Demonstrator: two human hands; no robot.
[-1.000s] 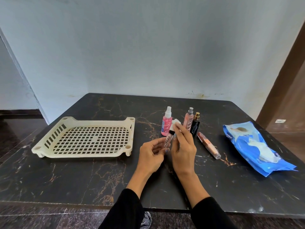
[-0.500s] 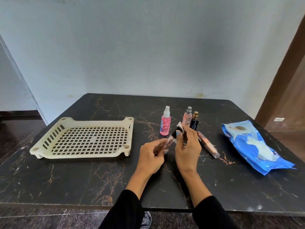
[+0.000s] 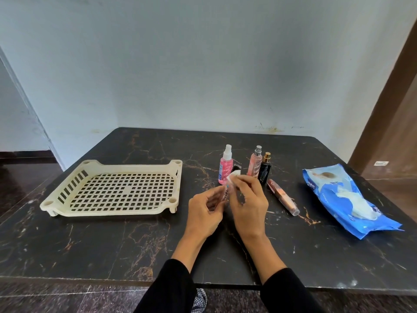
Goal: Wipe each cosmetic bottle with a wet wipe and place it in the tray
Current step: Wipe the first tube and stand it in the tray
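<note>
Head view, the only one we have. Our left hand [image 3: 206,211] pinches a slim tube [image 3: 225,193] by its lower end; its long axis runs up and slightly away from us, nearly upright. Our right hand [image 3: 247,203] is curled round the tube's upper part with a wipe [image 3: 234,173] bunched at the fingertips. Both hands sit near the table's [image 3: 112,245] middle, toward the near edge.

The tray [image 3: 112,211] lies to the left of the hands, near the left edge, holding nothing we can see. So the placing move, in our judgement, goes leftward, and the left hand is both nearer and already holding the tube.

Behind the hands, toward the far edge, stand a pink spray [image 3: 225,168], a peach bottle [image 3: 255,162] and a black bottle [image 3: 265,170], close together. Another tube [image 3: 283,197] lies flat just right of the hands, its axis running toward the near right corner. A blue wipe pack [image 3: 343,199] lies by the right edge.
</note>
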